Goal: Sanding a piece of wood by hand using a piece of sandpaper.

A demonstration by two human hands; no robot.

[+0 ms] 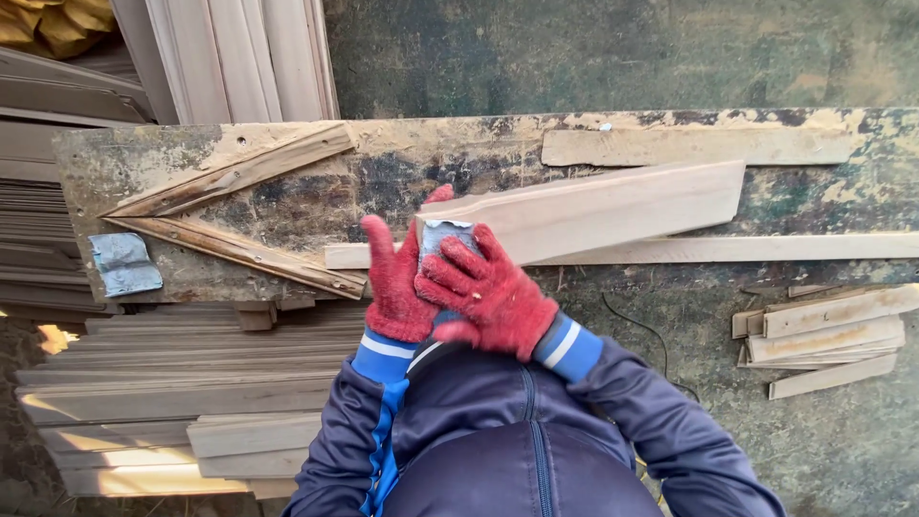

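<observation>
Both my hands wear red knit gloves. My left hand grips the near end of a pale wooden piece that lies across the worn workbench. My right hand presses a small grey sanding pad against that same end, fingers curled over it. The wood piece runs away to the right, tapering toward my hands.
A V-shaped wooden stop is fixed to the bench at left, with a grey sanding sheet beside it. A long thin strip lies under the piece. Short wood pieces stack at right; several planks pile at lower left.
</observation>
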